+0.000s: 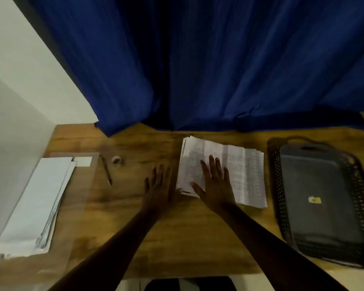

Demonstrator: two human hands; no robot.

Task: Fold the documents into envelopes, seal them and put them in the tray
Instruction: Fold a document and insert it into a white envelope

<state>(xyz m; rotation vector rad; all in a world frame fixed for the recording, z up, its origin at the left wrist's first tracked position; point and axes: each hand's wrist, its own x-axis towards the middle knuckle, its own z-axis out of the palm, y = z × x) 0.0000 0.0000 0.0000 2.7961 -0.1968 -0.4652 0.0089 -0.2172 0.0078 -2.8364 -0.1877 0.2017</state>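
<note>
The documents are pinned flat under the released right hand; the left hand, fingers straight, is laid beside them, seemingly for squaring.

A stack of handwritten documents lies fanned at frame centre. White envelopes sit piled at lower left. The dark perforated tray rests flat at right.

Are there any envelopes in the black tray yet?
No, the black tray holds only a small yellow sticker, and the envelopes lie stacked at the table's far left.
</note>
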